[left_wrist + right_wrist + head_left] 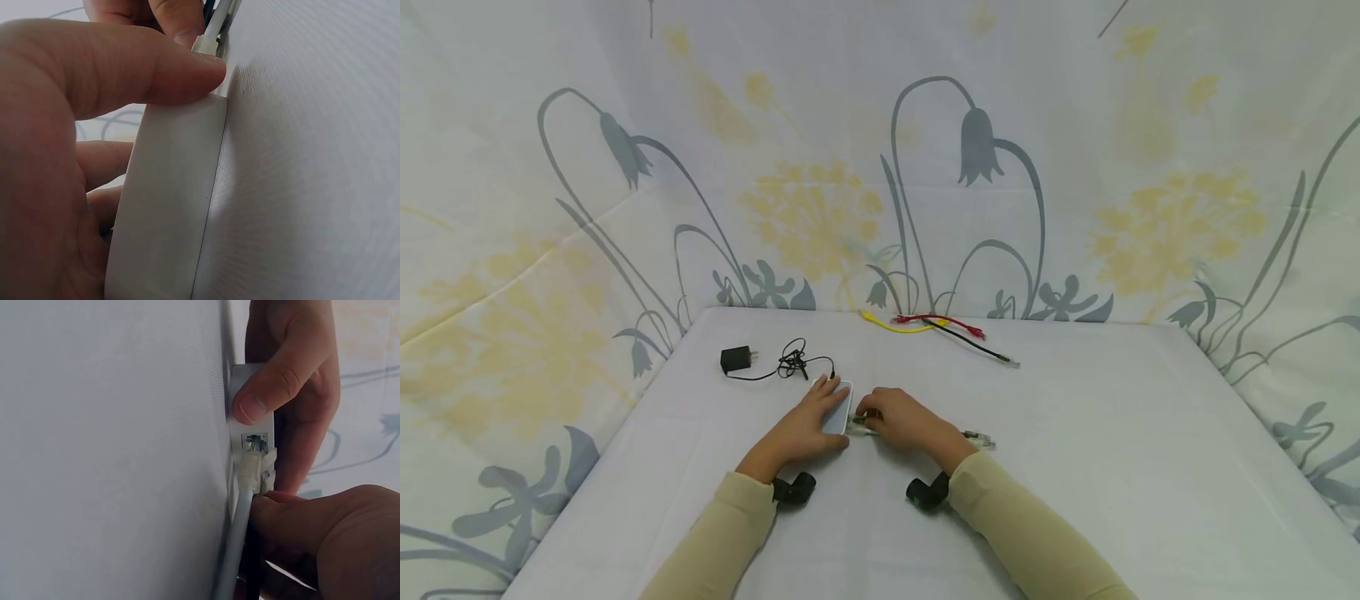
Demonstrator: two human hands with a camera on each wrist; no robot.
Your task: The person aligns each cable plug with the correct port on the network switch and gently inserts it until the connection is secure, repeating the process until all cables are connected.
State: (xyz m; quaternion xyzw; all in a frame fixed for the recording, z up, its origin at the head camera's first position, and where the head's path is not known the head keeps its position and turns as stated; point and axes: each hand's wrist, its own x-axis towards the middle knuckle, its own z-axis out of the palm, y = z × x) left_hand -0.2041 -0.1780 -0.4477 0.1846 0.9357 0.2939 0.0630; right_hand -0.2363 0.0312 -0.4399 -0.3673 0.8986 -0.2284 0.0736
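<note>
My left hand (805, 427) grips a flat white network switch (837, 414) lying on the table, thumb on its near side and fingers across to the far side. At the switch's right side, my right hand (901, 419) pinches a network cable close to its plug. In the right wrist view a grey network cable (235, 547) ends in a clear plug (250, 470) right at a port (254, 440). A dark cable (252, 565) runs beside it, partly hidden by my right fingers. Cable ends (979, 440) show past my right wrist.
A black power adapter (735, 358) lies at the left, its thin cord (792, 363) bunched and leading to the switch. Toward the back lie a yellow cable (895, 328), a red cable (943, 319) and a black cable (966, 340). A patterned curtain (850, 150) hangs behind the table.
</note>
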